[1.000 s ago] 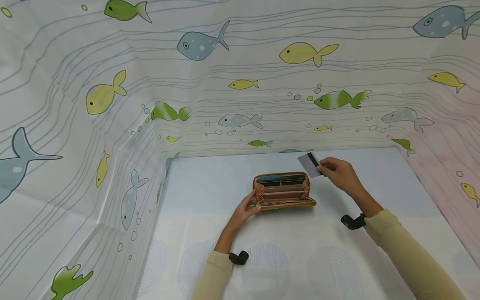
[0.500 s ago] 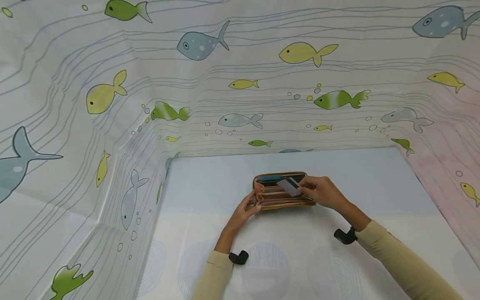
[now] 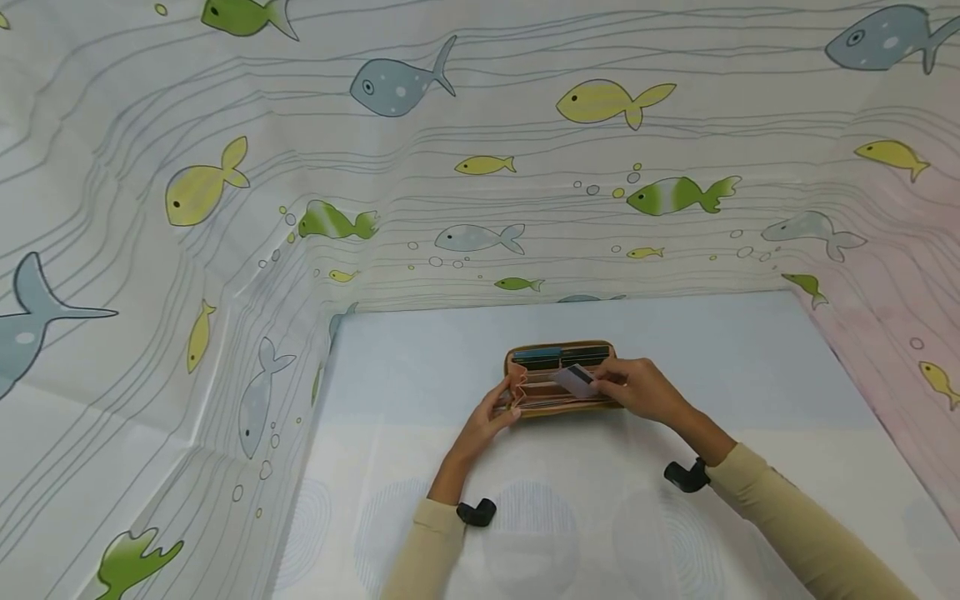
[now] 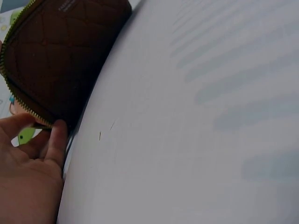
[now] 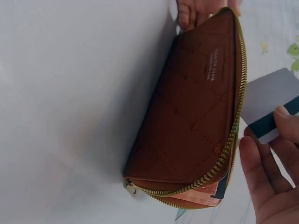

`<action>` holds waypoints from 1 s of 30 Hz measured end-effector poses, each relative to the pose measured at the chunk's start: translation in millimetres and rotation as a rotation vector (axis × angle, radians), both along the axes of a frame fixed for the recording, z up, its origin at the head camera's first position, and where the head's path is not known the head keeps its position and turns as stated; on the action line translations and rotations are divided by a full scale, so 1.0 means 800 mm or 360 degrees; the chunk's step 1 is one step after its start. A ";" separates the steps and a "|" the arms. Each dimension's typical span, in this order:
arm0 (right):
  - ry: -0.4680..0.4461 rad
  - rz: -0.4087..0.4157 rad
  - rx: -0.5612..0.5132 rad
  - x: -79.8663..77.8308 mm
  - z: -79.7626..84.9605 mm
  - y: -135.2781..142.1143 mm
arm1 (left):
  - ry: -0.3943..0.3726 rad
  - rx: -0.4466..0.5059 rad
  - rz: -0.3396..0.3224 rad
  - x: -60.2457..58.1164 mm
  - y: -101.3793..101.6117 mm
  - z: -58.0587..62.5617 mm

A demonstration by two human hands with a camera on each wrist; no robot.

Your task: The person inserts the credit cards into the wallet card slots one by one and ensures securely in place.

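A brown quilted zip-around wallet (image 3: pixel 542 410) stands unzipped on the table, its pleated inside facing up. Gold zipper teeth (image 5: pixel 242 79) run along its edge in the right wrist view. Dark and blue cards (image 3: pixel 537 358) fill slots along its far inner side. My left hand (image 3: pixel 476 427) holds the wallet's left end, thumb and fingers at the corner by the zipper. Between thumb and fingers my right hand (image 3: pixel 647 392) pinches a grey-white card (image 5: pixel 272 93) with a dark stripe. In the head view this card overlaps the wallet's middle compartments, tilted down to the right.
A pale blue and white cloth (image 3: pixel 420 367) with faint circles covers the table. Behind and beside it rises a wall covering (image 3: pixel 405 192) printed with fish and wavy lines. Black wrist cameras (image 3: pixel 477 512) sit on both wrists.
My right hand has brought the card from beyond the wallet's far right corner, left and toward me, over its open inside. My left hand keeps its hold on the wallet.
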State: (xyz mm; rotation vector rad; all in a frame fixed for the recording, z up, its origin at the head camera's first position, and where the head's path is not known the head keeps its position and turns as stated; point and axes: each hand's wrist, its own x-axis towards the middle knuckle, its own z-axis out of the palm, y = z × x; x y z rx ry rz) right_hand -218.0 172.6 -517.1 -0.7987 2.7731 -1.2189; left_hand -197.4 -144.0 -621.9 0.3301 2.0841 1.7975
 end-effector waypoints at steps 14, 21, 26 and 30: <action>0.0047 0.0056 0.0013 0.000 -0.005 0.003 | 0.0005 0.0001 0.0029 0.002 0.000 0.000; 0.0040 0.0040 0.0029 0.000 0.000 0.004 | -0.0016 0.0019 0.0022 0.004 -0.001 0.007; 0.0020 0.0049 0.0020 -0.001 -0.002 0.004 | -0.0051 0.0009 0.0014 0.001 -0.001 0.004; -0.0006 0.0056 0.0023 0.001 -0.004 0.005 | -0.0077 0.0011 -0.0041 0.003 -0.002 0.019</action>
